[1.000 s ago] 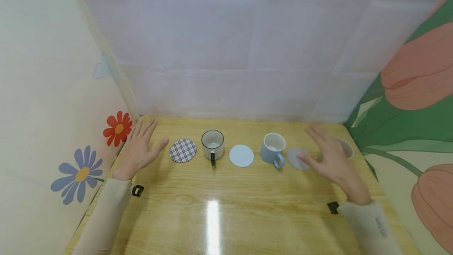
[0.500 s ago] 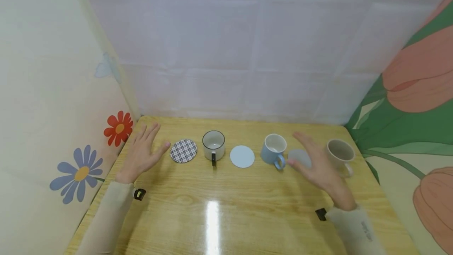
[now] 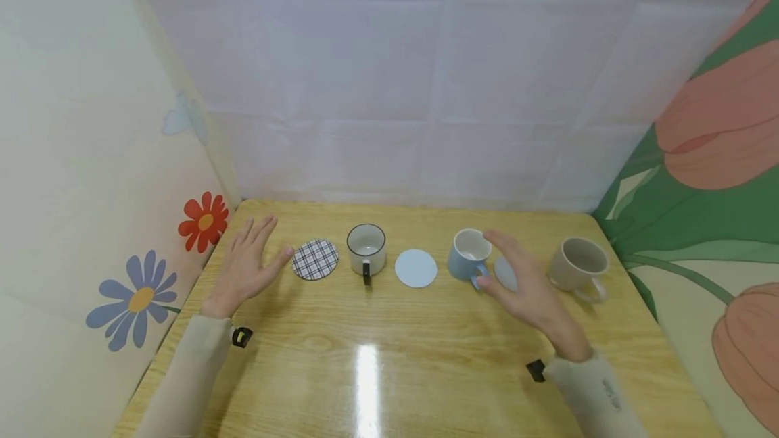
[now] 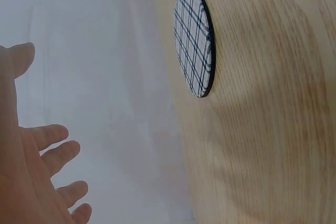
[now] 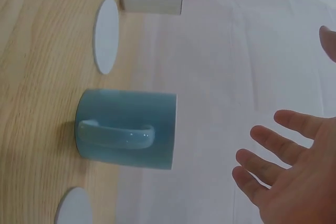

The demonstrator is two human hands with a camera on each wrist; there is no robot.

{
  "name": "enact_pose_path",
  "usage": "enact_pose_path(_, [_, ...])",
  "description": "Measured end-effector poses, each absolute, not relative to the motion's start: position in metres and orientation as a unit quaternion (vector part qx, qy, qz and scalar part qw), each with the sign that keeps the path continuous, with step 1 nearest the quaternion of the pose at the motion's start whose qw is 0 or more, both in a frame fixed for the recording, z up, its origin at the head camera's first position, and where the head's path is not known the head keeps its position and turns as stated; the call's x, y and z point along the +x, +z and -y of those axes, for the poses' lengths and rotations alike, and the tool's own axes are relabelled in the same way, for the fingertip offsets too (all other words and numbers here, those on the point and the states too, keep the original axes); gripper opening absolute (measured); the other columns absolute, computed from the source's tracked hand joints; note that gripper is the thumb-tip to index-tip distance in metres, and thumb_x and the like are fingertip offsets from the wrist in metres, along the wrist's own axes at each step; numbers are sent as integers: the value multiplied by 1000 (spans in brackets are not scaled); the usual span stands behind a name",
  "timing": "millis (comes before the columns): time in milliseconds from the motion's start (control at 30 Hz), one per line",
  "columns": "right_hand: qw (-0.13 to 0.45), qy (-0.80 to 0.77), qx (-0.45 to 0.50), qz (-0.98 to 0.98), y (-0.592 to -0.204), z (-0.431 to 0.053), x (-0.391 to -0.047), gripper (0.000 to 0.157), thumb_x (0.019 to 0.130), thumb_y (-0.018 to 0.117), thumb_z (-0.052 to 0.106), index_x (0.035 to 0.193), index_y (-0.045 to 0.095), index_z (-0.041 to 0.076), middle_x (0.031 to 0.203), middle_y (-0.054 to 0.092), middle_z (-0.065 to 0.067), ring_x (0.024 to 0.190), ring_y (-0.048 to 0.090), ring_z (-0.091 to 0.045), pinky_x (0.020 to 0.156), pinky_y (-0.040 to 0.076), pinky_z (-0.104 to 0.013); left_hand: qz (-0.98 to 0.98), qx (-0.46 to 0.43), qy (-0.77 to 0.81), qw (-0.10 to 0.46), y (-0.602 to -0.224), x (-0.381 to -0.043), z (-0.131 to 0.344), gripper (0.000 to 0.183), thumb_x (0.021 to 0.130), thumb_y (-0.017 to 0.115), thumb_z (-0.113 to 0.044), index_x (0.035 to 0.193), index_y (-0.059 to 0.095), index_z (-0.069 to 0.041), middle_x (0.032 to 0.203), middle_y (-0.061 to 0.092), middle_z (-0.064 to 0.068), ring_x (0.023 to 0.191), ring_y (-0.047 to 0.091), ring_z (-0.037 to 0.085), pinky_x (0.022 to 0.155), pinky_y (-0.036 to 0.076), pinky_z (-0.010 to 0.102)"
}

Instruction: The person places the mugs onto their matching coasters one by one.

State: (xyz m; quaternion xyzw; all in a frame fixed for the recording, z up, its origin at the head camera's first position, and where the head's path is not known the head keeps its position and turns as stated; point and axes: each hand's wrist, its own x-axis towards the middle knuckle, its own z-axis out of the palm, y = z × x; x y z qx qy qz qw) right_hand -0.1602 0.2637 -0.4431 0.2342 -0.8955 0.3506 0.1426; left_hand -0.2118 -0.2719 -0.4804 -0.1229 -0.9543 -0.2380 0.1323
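My right hand [image 3: 529, 293] hovers with fingers spread just right of the blue mug [image 3: 465, 260]; its thumb and fingertips overlap the mug's right side in the head view. In the right wrist view the blue mug [image 5: 126, 128] stands upright, handle toward the camera, apart from the fingers [image 5: 273, 145]. A grey coaster [image 3: 505, 273] lies partly hidden behind this hand. My left hand [image 3: 243, 272] is held over the table's left side, fingers spread, holding nothing. Beside it lies a round plaid coaster [image 3: 315, 259], which also shows in the left wrist view as a dark-edged plaid coaster [image 4: 194, 43].
A white mug [image 3: 366, 249] with a black rim and handle stands between the plaid coaster and a light blue coaster [image 3: 416, 268]. At the right stands a grey-beige mug [image 3: 578, 265]. White cloth [image 3: 389, 86] backs the wooden table [image 3: 304, 370].
My right hand has moved left from over the grey-beige mug to beside the blue mug, bringing the grey-beige mug into view. The left hand has barely moved.
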Motion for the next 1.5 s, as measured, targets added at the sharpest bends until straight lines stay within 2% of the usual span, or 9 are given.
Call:
enact_pose_path(433, [137, 354, 253, 890, -455, -253, -155, 78, 92, 80, 20, 160, 44, 4, 161, 46, -30, 147, 44, -55, 115, 36, -80, 951, -132, -251, 121, -483, -210, 267, 79, 104, 62, -50, 165, 38, -4, 172, 35, 22, 162, 17, 51, 129, 14, 74])
enact_pose_path(633, [138, 357, 254, 888, -457, -250, -156, 78, 93, 80, 22, 162, 44, 9, 161, 47, -26, 146, 45, -53, 113, 37, -80, 951, -132, -250, 127, -486, -212, 267, 79, 104, 63, -49, 164, 39, -4, 171, 36, 22, 161, 19, 52, 127, 16, 76])
enact_pose_path(867, [143, 368, 263, 880, -460, -247, -158, 78, 92, 81, 20, 159, 46, 4, 157, 53, -23, 143, 49, -51, 113, 39, -78, 949, -138, -254, 122, -489, -214, 266, 77, 106, 60, -48, 165, 37, -5, 172, 35, 23, 161, 19, 53, 127, 16, 76])
enact_pose_path(1067, [159, 364, 274, 876, -461, -240, -160, 77, 88, 84, 19, 154, 50, -1, 154, 57, -19, 140, 54, -44, 116, 44, -64, 948, -140, -259, 119, -494, -216, 267, 76, 106, 59, -49, 166, 36, -6, 172, 34, 22, 162, 17, 53, 127, 15, 77])
enact_pose_path(1167, [167, 362, 280, 873, -461, -236, -161, 76, 89, 84, 21, 154, 51, 0, 154, 57, -20, 141, 54, -43, 124, 39, -43, 948, -142, -257, 121, -496, -216, 267, 76, 106, 59, -48, 165, 37, -5, 172, 35, 22, 161, 18, 54, 127, 16, 76])
enact_pose_path(1267, [172, 365, 288, 869, -462, -232, -162, 76, 89, 84, 21, 153, 51, -2, 154, 57, -22, 141, 54, -44, 125, 28, -21, 947, -142, -260, 120, -498, -216, 267, 76, 106, 59, -47, 165, 37, -5, 172, 35, 22, 160, 20, 54, 127, 16, 76])
enact_pose_path(1333, [172, 368, 291, 866, -462, -229, -163, 76, 89, 84, 21, 152, 52, -3, 154, 57, -23, 142, 53, -45, 125, 25, -16, 947, -142, -263, 119, -498, -216, 266, 75, 106, 60, -46, 165, 37, -5, 172, 35, 22, 160, 20, 55, 127, 16, 76])
enact_pose_path(1400, [170, 368, 292, 866, -462, -227, -163, 75, 89, 84, 22, 152, 52, -3, 154, 57, -23, 143, 53, -44, 126, 30, -24, 946, -142, -265, 118, -498, -216, 266, 75, 106, 61, -45, 165, 37, -5, 172, 35, 22, 160, 21, 54, 127, 16, 76])
enact_pose_path(1500, [165, 373, 291, 865, -462, -224, -163, 74, 90, 83, 25, 152, 53, -1, 155, 57, -21, 144, 52, -43, 125, 39, -46, 947, -141, -264, 118, -499, -216, 264, 75, 105, 64, -42, 165, 38, -5, 171, 36, 21, 160, 21, 53, 127, 17, 76])
